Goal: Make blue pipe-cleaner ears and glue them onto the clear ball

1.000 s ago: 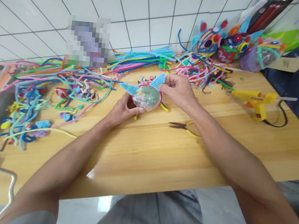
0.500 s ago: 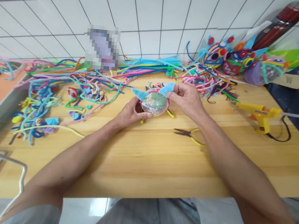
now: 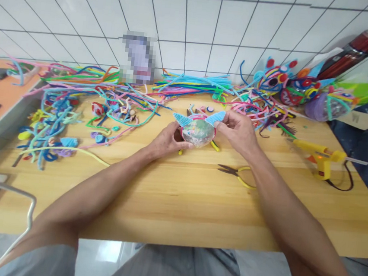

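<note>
A clear, rounded plastic ornament (image 3: 199, 133) with a pink rim stands mid-table, greenish inside. Two light-blue pointed ears, apparently of pipe cleaner, rise from it: a left ear (image 3: 181, 119) and a right ear (image 3: 215, 118). My left hand (image 3: 167, 140) wraps the ornament's left side, with the thumb along its lower front. Between thumb and fingers, my right hand (image 3: 238, 132) pinches the right ear at its outer side. Yellow-handled pliers or snips (image 3: 237, 172) lie below my right forearm, the handles partly hidden by it.
A yellow glue gun (image 3: 322, 158) lies at the right with its cord. Pipe cleaners (image 3: 192, 84) pile along the wall, and more twisted pieces (image 3: 52, 121) lie left. Decorated ornaments (image 3: 271, 79) and a red flask (image 3: 358, 53) stand back right. A white cable (image 3: 30, 210) crosses the lower left.
The camera view has shifted, so the whole scene sits a little further right. Both hands keep their hold on the ornament and its right ear.
</note>
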Demonstrator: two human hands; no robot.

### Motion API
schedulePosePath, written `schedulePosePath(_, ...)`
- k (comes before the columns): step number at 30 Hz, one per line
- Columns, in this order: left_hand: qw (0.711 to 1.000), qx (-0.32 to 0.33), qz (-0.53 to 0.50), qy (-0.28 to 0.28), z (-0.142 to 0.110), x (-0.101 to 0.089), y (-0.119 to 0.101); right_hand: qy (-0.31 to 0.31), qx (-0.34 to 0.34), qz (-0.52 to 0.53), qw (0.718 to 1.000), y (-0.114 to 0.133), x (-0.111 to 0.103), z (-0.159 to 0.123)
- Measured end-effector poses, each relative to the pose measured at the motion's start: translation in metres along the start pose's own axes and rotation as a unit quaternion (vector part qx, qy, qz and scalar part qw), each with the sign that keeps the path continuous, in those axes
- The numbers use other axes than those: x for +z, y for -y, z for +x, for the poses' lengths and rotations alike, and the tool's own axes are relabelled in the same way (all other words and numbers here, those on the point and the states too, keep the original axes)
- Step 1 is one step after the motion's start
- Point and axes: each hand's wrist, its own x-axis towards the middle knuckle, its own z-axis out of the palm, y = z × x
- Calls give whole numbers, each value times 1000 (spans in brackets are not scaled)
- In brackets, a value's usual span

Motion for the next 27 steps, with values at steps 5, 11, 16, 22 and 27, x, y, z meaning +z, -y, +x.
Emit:
schedulePosePath(5,999,3,32,-12,-1,1,1,-15,4,4,1000,-4,1,-1)
schedulePosePath(11,996,25,79,-15,-1,-1,4,-15,11,-2,1000,-7,2,-3)
schedulePosePath(16,994,24,108,-10,0,-3,3,-5,26,0,1000,-5,0,-4)
schedulePosePath(22,993,15,114,-11,2,-3,-4,8,38,12,999,-1,-1,-5)
schedulePosePath(27,999,5,40,-8,2,-1,-11,6,38,4,999,-1,2,-5)
